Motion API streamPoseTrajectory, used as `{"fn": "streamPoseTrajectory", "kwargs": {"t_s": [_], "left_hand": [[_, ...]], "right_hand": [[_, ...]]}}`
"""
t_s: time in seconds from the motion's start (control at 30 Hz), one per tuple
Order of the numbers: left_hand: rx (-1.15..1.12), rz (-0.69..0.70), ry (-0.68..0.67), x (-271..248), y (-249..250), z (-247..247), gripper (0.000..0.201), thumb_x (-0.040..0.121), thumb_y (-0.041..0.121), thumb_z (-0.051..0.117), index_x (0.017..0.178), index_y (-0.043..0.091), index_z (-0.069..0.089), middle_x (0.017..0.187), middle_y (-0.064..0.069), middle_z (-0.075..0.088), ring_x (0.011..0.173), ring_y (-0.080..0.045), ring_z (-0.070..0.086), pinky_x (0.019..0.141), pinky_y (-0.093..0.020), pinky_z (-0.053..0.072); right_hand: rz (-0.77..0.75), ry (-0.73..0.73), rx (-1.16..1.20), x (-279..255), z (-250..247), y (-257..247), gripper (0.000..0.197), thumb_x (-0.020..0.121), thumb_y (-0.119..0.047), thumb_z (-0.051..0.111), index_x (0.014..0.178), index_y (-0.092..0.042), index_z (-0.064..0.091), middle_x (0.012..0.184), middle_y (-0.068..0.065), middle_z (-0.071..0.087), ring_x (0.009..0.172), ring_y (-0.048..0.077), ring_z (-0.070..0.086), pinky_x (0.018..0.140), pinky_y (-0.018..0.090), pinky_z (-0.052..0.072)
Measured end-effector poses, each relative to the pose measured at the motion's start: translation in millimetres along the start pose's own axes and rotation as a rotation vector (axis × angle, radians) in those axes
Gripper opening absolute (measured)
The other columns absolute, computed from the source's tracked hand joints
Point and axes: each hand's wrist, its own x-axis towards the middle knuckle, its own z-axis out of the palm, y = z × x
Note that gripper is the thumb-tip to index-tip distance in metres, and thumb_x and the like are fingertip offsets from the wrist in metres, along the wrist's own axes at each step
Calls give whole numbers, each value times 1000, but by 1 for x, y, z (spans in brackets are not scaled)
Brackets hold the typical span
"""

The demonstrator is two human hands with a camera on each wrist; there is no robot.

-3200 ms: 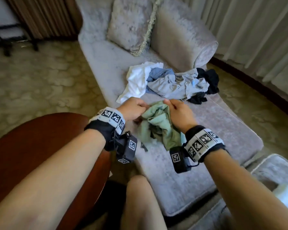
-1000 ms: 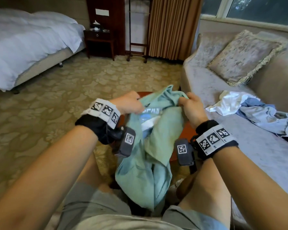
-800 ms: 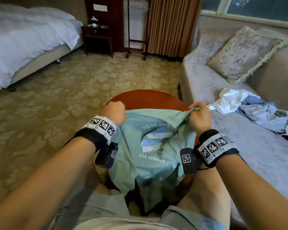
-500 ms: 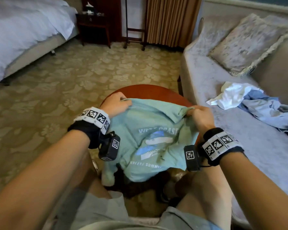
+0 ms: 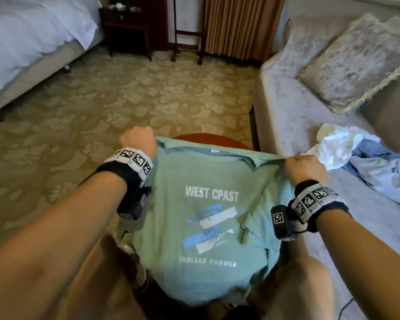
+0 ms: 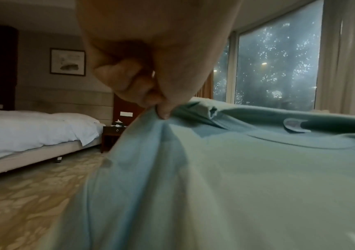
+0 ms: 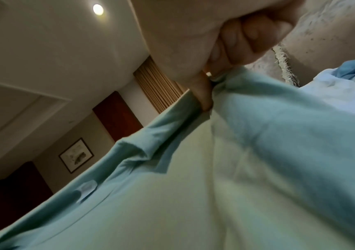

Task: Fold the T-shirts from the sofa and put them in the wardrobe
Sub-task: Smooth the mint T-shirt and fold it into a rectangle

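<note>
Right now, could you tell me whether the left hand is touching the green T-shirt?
Touching. The left wrist view shows the left hand pinching a bunched edge of the green T-shirt between thumb and fingers.

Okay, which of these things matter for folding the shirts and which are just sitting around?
For the job:
green T-shirt, gripped by left hand and right hand
clothes pile on sofa
round table

Just there:
cushion
bed
nightstand
</note>
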Motion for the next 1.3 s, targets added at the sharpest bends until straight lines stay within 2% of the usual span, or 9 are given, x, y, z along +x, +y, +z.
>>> {"fn": "streamPoseTrajectory", "kwargs": {"t_s": [0.13,0.23,0.37,0.5,0.67,0.77,0.9,1.1,1.3], "left_hand": [[-470,-64,37,55,27,10,28,95,7,47,120,-4,56,115,-29,62,106,-42,60,82,-41,46],[-842,-59,-169,61,51,37,73,99,28,49,153,10,3,152,-23,30,135,-40,38,101,-39,38],[-539,123,-389,29,68,89,71,99,36,45,154,18,5,162,-10,-5,149,-29,0,117,-56,12],[-230,162,-665,-1,62,138,75,96,59,35,154,28,0,161,-7,-17,146,-35,-15,114,-63,2],[-91,71,-682,-23,43,149,82,87,77,19,146,41,-24,151,0,-41,140,-35,-33,107,-68,-10],[-79,58,-692,-30,34,146,86,83,82,19,145,42,-26,149,0,-44,139,-36,-34,106,-70,-8],[36,66,-725,-47,31,129,97,80,84,26,150,33,-18,155,-11,-31,142,-45,-22,111,-69,5],[112,240,-784,-75,31,84,73,75,70,62,118,11,59,128,-11,57,108,-30,54,95,-38,45],[70,70,-669,-97,27,98,124,62,80,65,150,15,7,152,-26,9,140,-47,9,112,-55,17]], "right_hand": [[-34,-18,288,46,31,-37,44,92,-29,45,133,-19,59,126,18,62,116,38,57,101,43,46],[-119,-304,527,47,73,-59,75,96,-32,54,157,-23,11,157,12,30,142,30,33,116,43,30],[-261,-474,381,31,127,-49,75,94,-7,53,156,-20,13,161,4,19,148,26,21,119,40,25],[-281,-618,4,19,154,-28,53,85,-22,59,135,-10,47,145,10,32,136,36,36,106,39,36],[-204,-628,-279,-1,154,1,87,86,-68,49,152,-47,-3,158,1,-32,145,28,-29,114,59,-10],[-164,-622,-281,-17,143,-4,94,79,-72,54,149,-52,-4,158,-1,-32,144,26,-31,110,66,-12],[-104,-596,-440,-28,124,-30,97,62,-41,72,144,-35,20,155,14,0,143,42,4,109,67,20],[-53,-746,-656,-57,125,-27,125,47,-33,82,150,-24,12,150,20,18,136,48,27,104,57,40],[-61,-684,-539,-77,119,-15,112,54,-23,78,145,-27,12,151,21,3,140,53,-1,106,64,29]]}}
